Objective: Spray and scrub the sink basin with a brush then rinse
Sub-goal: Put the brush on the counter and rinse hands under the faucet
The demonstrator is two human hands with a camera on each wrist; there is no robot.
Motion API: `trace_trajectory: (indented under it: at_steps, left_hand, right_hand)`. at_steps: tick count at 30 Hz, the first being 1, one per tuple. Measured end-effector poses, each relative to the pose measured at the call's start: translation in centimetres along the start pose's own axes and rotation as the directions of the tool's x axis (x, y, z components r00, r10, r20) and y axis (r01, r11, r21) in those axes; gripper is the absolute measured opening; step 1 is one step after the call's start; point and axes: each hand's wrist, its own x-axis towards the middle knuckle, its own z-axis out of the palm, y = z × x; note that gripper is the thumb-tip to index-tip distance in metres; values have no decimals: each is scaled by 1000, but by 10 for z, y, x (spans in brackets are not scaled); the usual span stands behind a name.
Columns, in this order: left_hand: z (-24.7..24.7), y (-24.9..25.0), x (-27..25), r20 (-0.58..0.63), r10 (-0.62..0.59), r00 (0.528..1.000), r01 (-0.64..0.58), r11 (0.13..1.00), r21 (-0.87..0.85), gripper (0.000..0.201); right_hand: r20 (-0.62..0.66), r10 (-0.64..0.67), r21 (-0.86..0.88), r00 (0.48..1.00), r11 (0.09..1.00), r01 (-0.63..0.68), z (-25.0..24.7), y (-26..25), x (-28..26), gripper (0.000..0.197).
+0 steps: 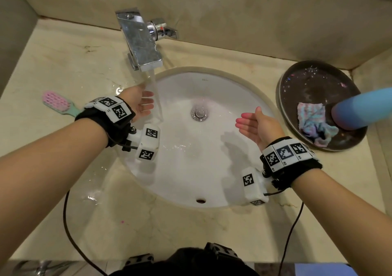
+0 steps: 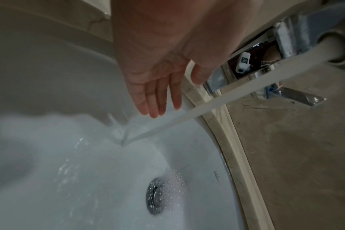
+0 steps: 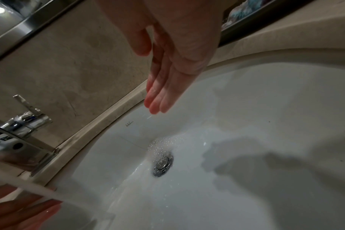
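Head view: flat hands [image 1: 140, 104] [image 1: 257, 125] flank stream [image 1: 156, 97].

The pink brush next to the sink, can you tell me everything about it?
The brush lies flat on the wet beige marble counter, left of the sink basin and just beyond the left hand. Its oval head is pink, dotted with rows of small bristles or nubs facing up; it looks like plastic. The handle is pale mint green and points toward the left wrist, whose black strap hides its end. Neither hand touches it. Only the head view shows it.
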Motion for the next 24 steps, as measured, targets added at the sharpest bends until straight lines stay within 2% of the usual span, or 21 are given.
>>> trace_trajectory:
  at_steps: [5,8,10,14,19,22,24]
  left_hand:
    - [-2,2,-3,-1,-6,1000,5,1000,-20,37]
    - [-3,5,-6,-18,13,1000,-13,999,-37,35]
    - [-5,8,-8,-17,30,999,-30,998,-47,35]
    - [-9,12,-12,-8,50,999,-51,997,-56,38]
    - [-12,14,-17,11,64,998,-63,996,-62,39]
    - [-11,15,-18,23,70,997,-68,996,-66,40]
    - [-10,16,-19,29,70,997,-68,995,-66,40]
  right_hand:
    - [26,-40,-63,999,997,42,14,-20,5,42]
    - [99,-159,-126,982,977,171,34,-41,7,34]
    - [192,-269,-175,944,937,303,51,-57,8,26]
    - [386,-402,-259,831,817,515,92,-92,9,28]
    - [557,-392,-381,733,663,644,131,-120,9,35]
    - [604,-350,-446,716,596,668,142,-126,8,38]
    - [596,-352,-453,722,595,664,145,-125,9,39]
